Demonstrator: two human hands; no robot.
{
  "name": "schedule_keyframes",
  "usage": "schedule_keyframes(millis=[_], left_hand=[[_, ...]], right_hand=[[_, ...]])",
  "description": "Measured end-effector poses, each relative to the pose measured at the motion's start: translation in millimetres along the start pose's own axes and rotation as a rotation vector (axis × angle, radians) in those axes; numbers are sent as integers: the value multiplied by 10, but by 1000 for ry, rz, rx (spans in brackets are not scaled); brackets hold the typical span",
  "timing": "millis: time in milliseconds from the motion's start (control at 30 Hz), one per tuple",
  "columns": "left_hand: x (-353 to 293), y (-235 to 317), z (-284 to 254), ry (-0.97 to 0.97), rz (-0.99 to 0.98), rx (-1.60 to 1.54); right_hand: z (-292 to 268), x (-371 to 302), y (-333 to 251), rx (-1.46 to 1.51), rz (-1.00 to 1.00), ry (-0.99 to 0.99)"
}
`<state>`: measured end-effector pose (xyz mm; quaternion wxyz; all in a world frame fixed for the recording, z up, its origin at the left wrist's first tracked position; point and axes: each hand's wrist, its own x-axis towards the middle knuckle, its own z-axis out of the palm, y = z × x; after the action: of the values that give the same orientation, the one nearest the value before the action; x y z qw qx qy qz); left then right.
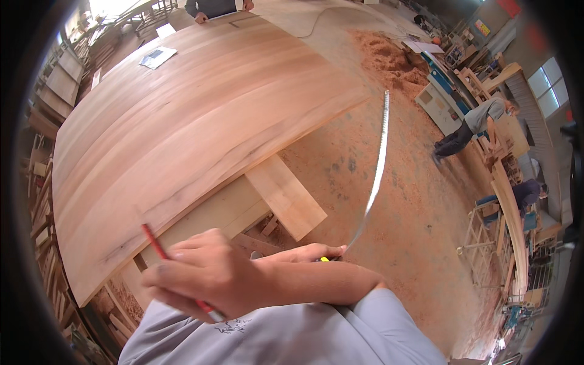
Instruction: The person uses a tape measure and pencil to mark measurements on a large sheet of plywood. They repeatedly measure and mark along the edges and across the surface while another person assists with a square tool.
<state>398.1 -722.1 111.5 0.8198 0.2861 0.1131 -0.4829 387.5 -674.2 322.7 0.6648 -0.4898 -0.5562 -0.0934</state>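
Observation:
My right arm crosses in front of my body toward the left. In my right hand [204, 274] is a red pencil [153, 240], its tip angled up over the near edge of a large wooden panel [201, 115]. Behind that forearm, my left hand [304, 251] is closed around a tape measure [325, 260], of which only a bit of yellow shows. From it a long metal blade [378, 164] sticks out, curving up and away over the floor, its far end in the air. My left forearm is mostly hidden.
A short board [289, 198] juts out from under the panel. A paper sheet [158, 57] lies on the panel, and a person [213, 7] stands at its far edge. Sawdust [389, 64] is heaped beyond. Two people [483, 121] work among machines and timber at right.

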Motion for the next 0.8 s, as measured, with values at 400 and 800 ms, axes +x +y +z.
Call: schedule_keyframes(millis=[400,800], left_hand=[[799,540,107,188,131,-109],[1761,1057,655,315,265,-221]], right_hand=[[-1332,-240,326,272,-10,-88],[-2457,-147,384,610,-103,-153]])
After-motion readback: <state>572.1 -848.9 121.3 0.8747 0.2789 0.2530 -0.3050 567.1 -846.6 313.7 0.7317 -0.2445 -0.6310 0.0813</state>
